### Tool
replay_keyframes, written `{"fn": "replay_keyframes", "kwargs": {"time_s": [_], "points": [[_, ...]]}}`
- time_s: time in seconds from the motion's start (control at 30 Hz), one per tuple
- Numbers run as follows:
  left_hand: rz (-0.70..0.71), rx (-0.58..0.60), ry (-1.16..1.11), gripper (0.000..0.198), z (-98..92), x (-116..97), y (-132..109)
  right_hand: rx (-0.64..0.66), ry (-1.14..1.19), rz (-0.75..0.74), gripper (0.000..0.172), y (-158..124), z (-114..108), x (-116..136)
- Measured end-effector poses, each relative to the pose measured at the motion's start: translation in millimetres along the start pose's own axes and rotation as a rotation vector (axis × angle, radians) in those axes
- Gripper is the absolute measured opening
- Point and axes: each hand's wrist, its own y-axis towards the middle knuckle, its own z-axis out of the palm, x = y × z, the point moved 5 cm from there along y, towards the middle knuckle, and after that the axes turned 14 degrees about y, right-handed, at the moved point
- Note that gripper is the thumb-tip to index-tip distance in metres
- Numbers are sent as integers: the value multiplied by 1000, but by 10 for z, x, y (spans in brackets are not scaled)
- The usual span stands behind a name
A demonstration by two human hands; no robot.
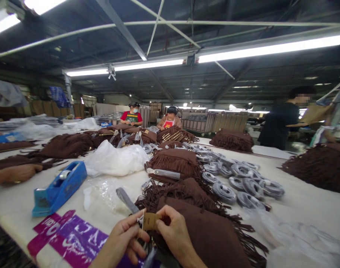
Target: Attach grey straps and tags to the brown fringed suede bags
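Note:
A small tan hang tag (pixel 150 222) is pinched between the thumb and fingers of my right hand (pixel 174 229). Thumb and index finger of my left hand (pixel 128 234) close on a thin whitish string (pixel 143 219) at the tag's left edge. Right under both hands lies a dark brown fringed bag (pixel 206 234), its fringe spreading to the right. A strap in grey wrapping (pixel 127 199) sticks out beyond my left fingers. Purple printed plastic bags (pixel 77 238) lie to the left of my left hand, partly covered by it.
A blue tape dispenser (pixel 60 188) stands at left, near another person's hand (pixel 25 173). White plastic bags (pixel 116 158), more brown fringed bags (pixel 172 162) and several coiled wrapped straps (pixel 224 191) cover the table. Two people (pixel 170 121) sit across; another person (pixel 278 123) stands at right.

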Motion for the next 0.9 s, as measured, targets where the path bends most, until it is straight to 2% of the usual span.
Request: {"fn": "replay_keyframes", "kwargs": {"time_s": [0.1,0.23,0.3,0.43,0.53,0.63,0.7,0.77,0.83,0.9], "points": [[0,-3,124,86,3,-51,-14,34,21,21,11,-8,6,12],[12,63,315,52,49,-113,-33,120,123,57,12,2,18,0],[19,47,325,42,47,-148,-35,113,175,80,11,4,15,-24],[-14,-31,110,43,38,-186,-63,37,265,116,7,-15,24,-49],[-40,-14,-54,51,110,-165,-100,47,296,120,3,-50,80,7],[-33,-33,-4,50,127,-148,-104,78,270,113,6,-79,113,66],[-28,-62,102,48,42,-182,-95,120,260,95,4,-88,110,73],[-20,-99,197,47,-145,-271,-105,164,250,95,24,-95,84,37],[11,-180,257,44,-435,-397,-160,203,238,124,45,-107,44,-23],[41,-284,302,41,-771,-501,-259,263,224,132,52,-126,11,-58]]}}
